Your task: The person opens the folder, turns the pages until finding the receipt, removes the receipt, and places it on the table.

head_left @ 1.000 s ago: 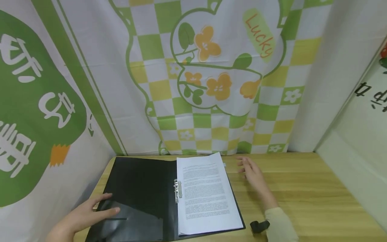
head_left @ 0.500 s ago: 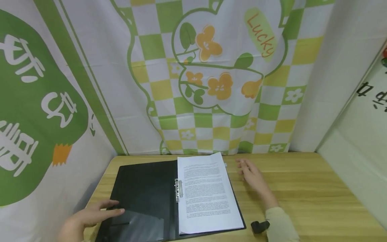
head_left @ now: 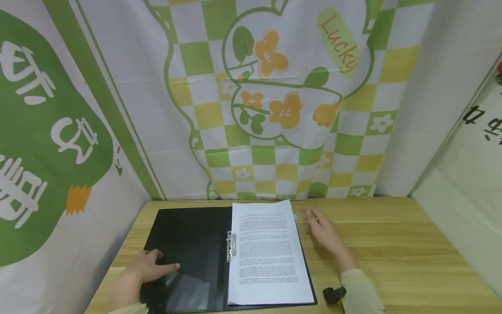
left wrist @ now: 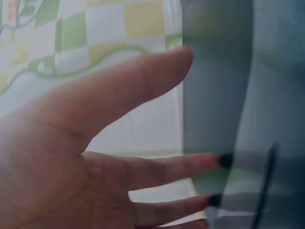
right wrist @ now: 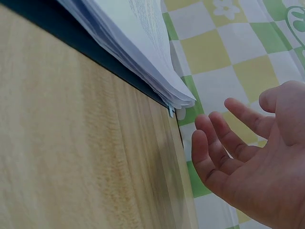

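Note:
A black folder (head_left: 188, 235) lies spread open on the wooden table. On its right side sits a stack of printed paper (head_left: 270, 257), with a metal clip (head_left: 231, 245) at the stack's left edge. My left hand (head_left: 143, 271) is at the left edge of the folder's cover, thumb stretched over it. In the left wrist view its straight fingertips (left wrist: 205, 163) reach the dark cover (left wrist: 214, 95). Past the stack's upper right corner, my right hand (head_left: 323, 229) has loosely bent fingers and holds nothing. A small pale tab (right wrist: 171, 110) sticks out at that corner.
The wooden table (head_left: 400, 253) extends to the right of my right arm. A patterned cloth (head_left: 274, 174) hangs behind its back edge, and printed cloths hang at both sides. A small black object (head_left: 334, 295) is at my right sleeve.
My left hand has moved right, and the folder's left cover edge has shifted right with it. The paper stack has turned slightly. My right hand has moved slightly left.

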Demonstrator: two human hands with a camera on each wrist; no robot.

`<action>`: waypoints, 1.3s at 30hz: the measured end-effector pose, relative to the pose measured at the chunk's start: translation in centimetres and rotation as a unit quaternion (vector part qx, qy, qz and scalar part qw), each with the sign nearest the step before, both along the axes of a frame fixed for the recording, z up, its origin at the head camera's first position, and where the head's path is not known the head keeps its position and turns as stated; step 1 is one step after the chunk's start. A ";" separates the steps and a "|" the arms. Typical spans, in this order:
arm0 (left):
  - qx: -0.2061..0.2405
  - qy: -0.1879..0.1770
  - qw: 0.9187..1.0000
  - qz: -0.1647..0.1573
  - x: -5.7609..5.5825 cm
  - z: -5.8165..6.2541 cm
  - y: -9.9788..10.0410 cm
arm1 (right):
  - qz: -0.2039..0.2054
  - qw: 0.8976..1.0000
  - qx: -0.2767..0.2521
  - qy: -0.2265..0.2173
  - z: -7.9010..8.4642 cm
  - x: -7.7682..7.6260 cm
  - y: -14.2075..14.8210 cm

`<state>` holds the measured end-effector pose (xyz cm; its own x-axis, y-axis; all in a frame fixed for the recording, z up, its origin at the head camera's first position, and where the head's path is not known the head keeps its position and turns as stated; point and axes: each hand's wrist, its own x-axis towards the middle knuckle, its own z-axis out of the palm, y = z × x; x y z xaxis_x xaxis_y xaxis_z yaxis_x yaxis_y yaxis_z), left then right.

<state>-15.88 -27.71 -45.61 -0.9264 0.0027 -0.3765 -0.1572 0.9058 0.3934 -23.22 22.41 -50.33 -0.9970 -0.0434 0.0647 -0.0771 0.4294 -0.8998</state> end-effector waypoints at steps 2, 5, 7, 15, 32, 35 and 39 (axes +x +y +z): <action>0.001 0.032 0.999 -0.005 -0.3 -0.1 0.9 | 0.001 1.000 -0.003 0.002 -0.1 -0.1 -0.1; 0.017 0.072 0.997 -0.024 -0.8 -0.4 2.4 | 0.004 1.000 -0.005 0.008 -0.2 -0.2 -0.2; 0.033 0.101 0.994 -0.036 -1.1 -0.8 3.5 | 0.009 1.000 -0.005 0.011 -0.2 -0.3 -0.3; 0.066 0.212 0.971 -0.087 -1.4 -1.7 9.0 | 0.007 0.999 0.016 0.029 -0.4 -0.5 -0.9; 0.104 0.118 0.963 -0.220 -0.6 -4.3 15.5 | 0.000 0.999 0.025 0.045 -2.1 -3.3 -2.3; 0.112 0.106 0.965 -0.214 -0.3 -3.8 15.5 | 0.013 0.999 0.024 0.038 -1.9 -3.6 -2.9; 0.107 0.092 0.969 -0.204 -0.1 -3.3 15.4 | 0.016 0.999 0.024 0.031 -1.8 -3.7 -3.4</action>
